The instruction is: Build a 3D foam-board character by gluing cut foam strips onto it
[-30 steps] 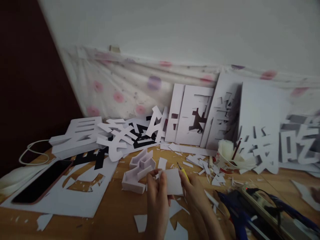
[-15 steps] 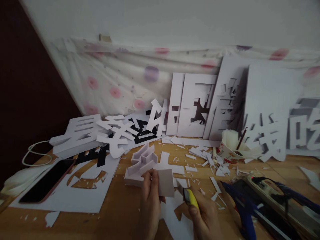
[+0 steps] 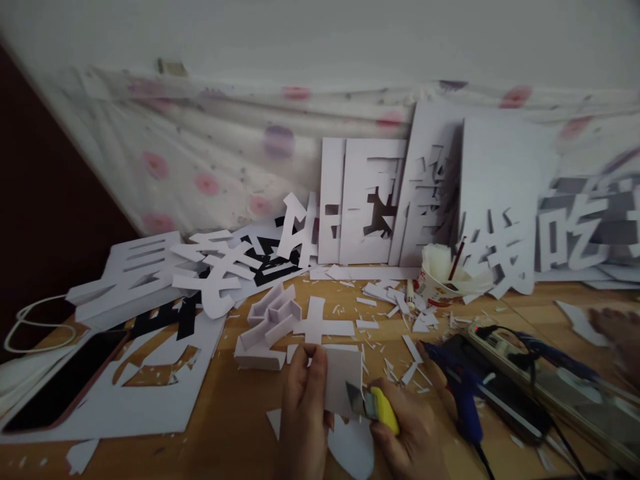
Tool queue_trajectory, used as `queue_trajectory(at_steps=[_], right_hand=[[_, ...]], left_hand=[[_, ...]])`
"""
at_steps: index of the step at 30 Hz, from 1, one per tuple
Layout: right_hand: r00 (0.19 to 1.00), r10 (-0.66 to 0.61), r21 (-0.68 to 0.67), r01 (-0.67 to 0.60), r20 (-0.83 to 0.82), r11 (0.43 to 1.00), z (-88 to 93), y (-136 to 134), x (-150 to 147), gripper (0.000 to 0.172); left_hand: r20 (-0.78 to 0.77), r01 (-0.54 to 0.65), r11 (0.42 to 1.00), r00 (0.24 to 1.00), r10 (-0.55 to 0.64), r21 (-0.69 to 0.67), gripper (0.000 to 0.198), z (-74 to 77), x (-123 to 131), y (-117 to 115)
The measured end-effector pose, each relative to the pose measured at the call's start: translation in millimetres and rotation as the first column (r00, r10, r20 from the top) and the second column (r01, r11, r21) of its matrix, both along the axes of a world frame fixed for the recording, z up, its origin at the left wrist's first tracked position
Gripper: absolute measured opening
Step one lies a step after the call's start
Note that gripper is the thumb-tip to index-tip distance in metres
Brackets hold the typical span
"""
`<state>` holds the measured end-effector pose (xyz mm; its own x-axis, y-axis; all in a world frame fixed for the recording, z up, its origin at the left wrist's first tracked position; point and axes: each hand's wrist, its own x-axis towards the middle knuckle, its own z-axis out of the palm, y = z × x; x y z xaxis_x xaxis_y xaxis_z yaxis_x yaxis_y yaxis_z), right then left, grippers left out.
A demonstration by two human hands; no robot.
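Pinched between the thumb and fingers of my left hand (image 3: pixel 304 400) is a small rectangular piece of white foam board (image 3: pixel 343 373), held upright. My right hand (image 3: pixel 413 427) grips a yellow utility knife (image 3: pixel 384 408). Its blade (image 3: pixel 356 398) lies across the lower right edge of the piece; whether it cuts in is unclear. Just beyond my left hand stands a white board letter with raised walls (image 3: pixel 267 330). A flat cross-shaped cutout (image 3: pixel 317 325) lies beside it. Under my hands rests a white offcut with a rounded end (image 3: pixel 355 448).
On the right lie a blue glue gun (image 3: pixel 463 390) and a power strip (image 3: pixel 505 353) with cords. A paper bowl (image 3: pixel 435 290) stands amid scraps. Cut boards (image 3: pixel 373 200) lean against the wall. A phone (image 3: pixel 65 383) lies left. Someone's blurred hand (image 3: pixel 617 333) shows at the right edge.
The knife in my right hand has come from beside the board piece onto its lower right edge. The view has shifted right, and another person's hand now shows at the right edge.
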<state>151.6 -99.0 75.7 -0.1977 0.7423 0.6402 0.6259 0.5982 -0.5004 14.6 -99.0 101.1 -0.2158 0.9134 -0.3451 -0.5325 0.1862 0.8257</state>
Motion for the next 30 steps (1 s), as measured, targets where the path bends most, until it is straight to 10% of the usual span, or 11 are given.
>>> queue_trajectory(at_steps=[9,14,20,24,30], right_hand=[[0.896,-0.284,-0.326,0.171,-0.342,0.930,-11.7,26.0,4.0,0.066],[0.710,-0.308,-0.558,-0.143,-0.633,0.818,-12.9,21.7,6.8,0.062],[0.700,-0.240,-0.531,-0.231,-0.673,0.816,-11.1,9.0,-4.9,0.043],[0.798,-0.206,-0.547,-0.177,-0.566,0.818,9.3,12.1,-15.3,0.033],[0.845,-0.309,-0.502,0.056,-0.436,0.863,9.5,26.1,-32.8,0.030]], left_hand=[[-0.024,-0.004,0.997,1.000,0.002,-0.075,0.045,16.8,17.5,-21.1],[-0.235,-0.168,0.985,0.957,0.173,0.041,0.049,13.5,7.3,-9.6],[-0.380,0.059,0.989,0.925,-0.005,0.132,0.049,-4.9,-5.9,-4.8],[-0.609,0.110,0.960,0.790,0.073,0.258,0.030,-14.9,-19.3,-1.6],[-0.783,-0.141,0.905,0.459,0.419,0.401,0.012,-32.3,-84.2,16.5]])
